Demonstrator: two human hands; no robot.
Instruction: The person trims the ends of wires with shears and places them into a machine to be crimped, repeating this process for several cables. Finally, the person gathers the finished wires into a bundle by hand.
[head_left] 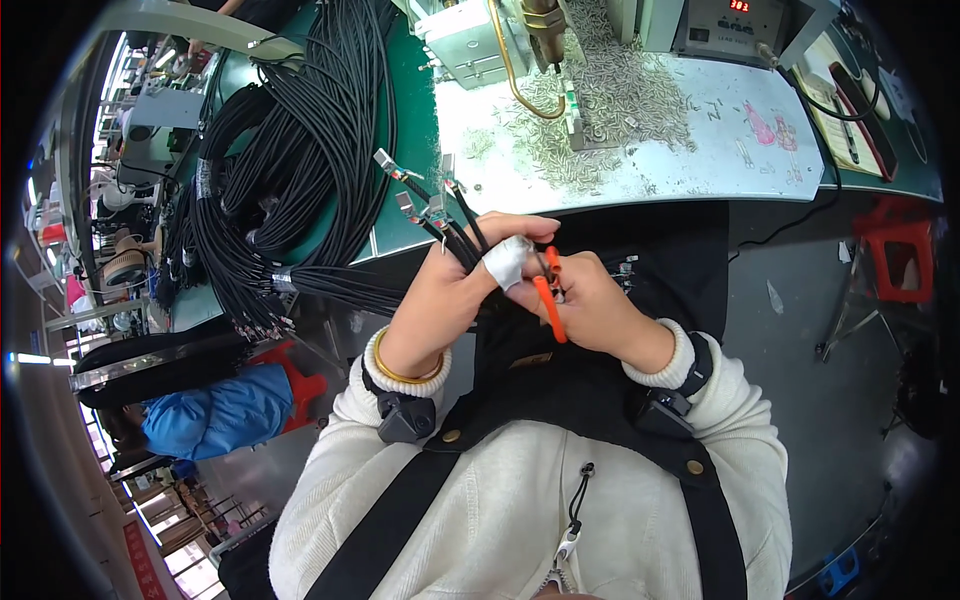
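Several black cables (466, 246) are gripped in my left hand (440, 300), their ends with small metal connectors (406, 172) fanning out above the fingers. White tape (509, 262) wraps my left thumb. My right hand (604, 308) is closed around a pair of orange-handled pliers (549, 308), right up against the left fingertips. The fingers hide the jaws, so what lies between them cannot be made out. Both hands are held together over my dark apron (560, 385), in front of the table's near edge.
A large coil of black cables (225, 185) covers the table's left side. Behind my hands, small metal pieces (625, 120) lie scattered on a white plate (700, 170) under a machine (545, 35). A control box (730, 35) and notebook (840, 140) are farther right. A person in blue (220, 415) sits left.
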